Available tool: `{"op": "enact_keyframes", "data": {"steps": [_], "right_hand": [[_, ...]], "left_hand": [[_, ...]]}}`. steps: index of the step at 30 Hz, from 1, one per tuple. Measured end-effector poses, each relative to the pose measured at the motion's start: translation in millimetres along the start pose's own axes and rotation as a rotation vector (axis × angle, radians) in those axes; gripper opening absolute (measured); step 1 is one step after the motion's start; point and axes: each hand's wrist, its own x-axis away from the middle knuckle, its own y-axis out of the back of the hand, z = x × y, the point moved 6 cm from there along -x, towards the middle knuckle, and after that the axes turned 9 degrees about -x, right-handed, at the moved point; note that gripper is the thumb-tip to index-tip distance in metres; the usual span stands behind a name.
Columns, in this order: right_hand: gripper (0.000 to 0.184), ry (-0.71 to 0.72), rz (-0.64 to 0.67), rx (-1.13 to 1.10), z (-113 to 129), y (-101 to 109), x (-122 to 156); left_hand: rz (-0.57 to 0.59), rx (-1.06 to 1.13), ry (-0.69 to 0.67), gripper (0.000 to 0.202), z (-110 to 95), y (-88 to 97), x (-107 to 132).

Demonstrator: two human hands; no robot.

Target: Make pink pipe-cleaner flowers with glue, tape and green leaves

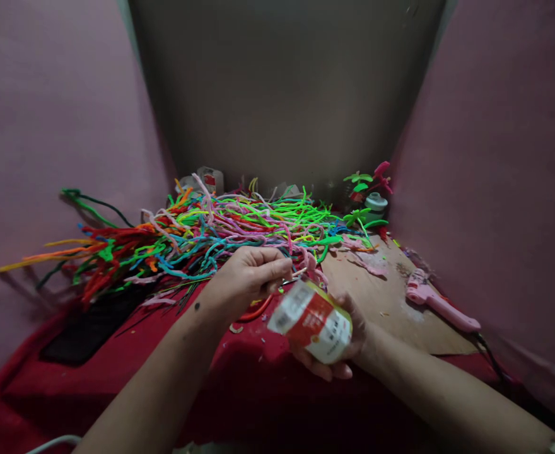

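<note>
- Your right grip was curled around a tilted, clear plastic container with a red-and-white label, above the red cloth-covered surface, near its front edge.
- Your left grip was nearly closed, apparently pinching a thin pale stick beside the container.
- Seemingly, you were mid-handling; the next move called for steadying the container.

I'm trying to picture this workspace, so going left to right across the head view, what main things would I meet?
Flat black item, left hand, container with a red and white label, pale jar at the back, pink glue gun.
</note>
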Motion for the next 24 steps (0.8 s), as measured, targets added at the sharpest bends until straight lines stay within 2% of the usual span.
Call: {"op": "enact_keyframes", "data": {"steps": [2, 3, 7, 8, 9, 11, 15, 17, 24], "right_hand": [[0.076, -0.013, 0.041, -0.015, -3, -2, 0], [0.076, -0.001, 0.047, -0.026, -2, -3, 0], [0.074, 0.106, 0.017, -0.042, 10, -6, 0], [0.074, 0.124, 0.014, -0.040, 12, -7, 0], [0.074, 0.133, 0.017, -0.038, 13, -7, 0], [0.077, 0.127, 0.032, -0.035, 14, -9, -1], [0.077, 0.142, 0.015, -0.020, 14, -9, -3], [0.075, 0.181, -0.019, -0.008, 17, -9, -4], [0.072, 0.249, -0.143, 0.037, 21, -2, -2]], "left_hand": [[-0.062, 0.002, -0.036, 0.031, 1, 6.7, 1], [-0.134, 0.005, -0.068, 0.029, 0, 12.0, 3], [-0.615, -0.020, -0.292, 0.016, -13, 35.9, 31], [-0.686, -0.042, -0.338, 0.014, -15, 37.1, 40], [-0.705, -0.068, -0.357, 0.012, -16, 35.9, 45], [-0.634, -0.094, -0.337, 0.013, -15, 29.8, 49], [-0.345, -0.103, -0.217, 0.026, -5, 14.8, 43], [-0.250, -0.127, -0.175, 0.028, -2, 9.5, 38], [-0.129, -0.075, -0.118, 0.025, 6, -6.4, 28]]}}
